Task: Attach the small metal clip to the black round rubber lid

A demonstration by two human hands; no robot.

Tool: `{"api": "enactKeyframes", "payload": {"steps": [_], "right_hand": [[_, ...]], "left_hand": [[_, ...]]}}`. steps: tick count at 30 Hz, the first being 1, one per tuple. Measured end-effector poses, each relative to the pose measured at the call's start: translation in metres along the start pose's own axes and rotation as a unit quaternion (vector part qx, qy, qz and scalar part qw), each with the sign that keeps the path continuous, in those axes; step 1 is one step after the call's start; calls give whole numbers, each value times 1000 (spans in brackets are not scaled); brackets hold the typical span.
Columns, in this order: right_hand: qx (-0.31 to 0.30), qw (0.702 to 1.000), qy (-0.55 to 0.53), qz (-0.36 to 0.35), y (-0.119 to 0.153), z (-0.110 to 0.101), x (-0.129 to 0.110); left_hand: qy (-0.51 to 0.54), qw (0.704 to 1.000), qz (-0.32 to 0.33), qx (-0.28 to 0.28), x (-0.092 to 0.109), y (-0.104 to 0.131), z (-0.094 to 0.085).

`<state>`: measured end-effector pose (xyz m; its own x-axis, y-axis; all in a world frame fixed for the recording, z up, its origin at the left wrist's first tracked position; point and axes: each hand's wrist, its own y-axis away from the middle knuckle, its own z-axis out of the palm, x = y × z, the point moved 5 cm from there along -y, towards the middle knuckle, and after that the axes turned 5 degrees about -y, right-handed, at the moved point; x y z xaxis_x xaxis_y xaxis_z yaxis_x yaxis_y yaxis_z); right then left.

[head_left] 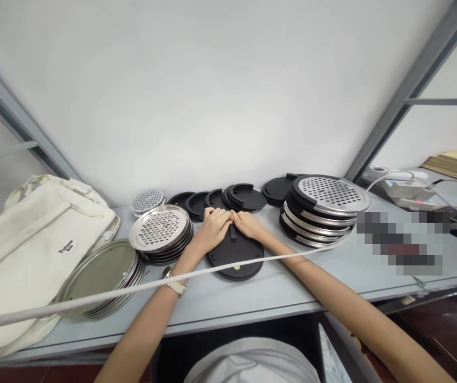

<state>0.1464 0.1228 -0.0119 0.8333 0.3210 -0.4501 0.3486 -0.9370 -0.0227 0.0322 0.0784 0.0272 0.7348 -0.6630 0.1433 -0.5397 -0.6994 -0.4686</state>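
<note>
Both my hands, left hand (214, 227) and right hand (249, 225), meet with bent fingers at the far edge of a black round base (234, 259); whether that grip is pinching or only pressing I cannot tell, the fingertips being hidden. The base sits on the tabletop (288, 290), its dark tab (233, 232) near my thumbs. I judge the step in hand to be working at that rim; the next move calls for even, steady fingers. Just beyond lie more black bases (248, 198); a stack of perforated metal discs (160, 229) stands left, another perforated disc (326, 194) tops the right-hand pile.
</note>
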Motion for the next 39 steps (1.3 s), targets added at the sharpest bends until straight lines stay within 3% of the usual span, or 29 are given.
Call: {"api": "enactKeyframes", "payload": {"steps": [6,17,26,33,39], "right_hand": [[-4,1000,9,-29,2,0,-2],[5,1000,-6,-12,-1,1,-1],[7,1000,-5,4,-2,0,-2],[23,1000,-14,0,0,-3,-3],[75,997,-30,5,3,-6,-3]], "left_hand": [[-25,1000,18,3,4,2,0],[132,991,-4,16,-5,-3,-8],[151,988,-42,-18,-19,0,0],[99,995,-12,0,-13,0,1],[68,998,-1,6,-10,1,-2]]}}
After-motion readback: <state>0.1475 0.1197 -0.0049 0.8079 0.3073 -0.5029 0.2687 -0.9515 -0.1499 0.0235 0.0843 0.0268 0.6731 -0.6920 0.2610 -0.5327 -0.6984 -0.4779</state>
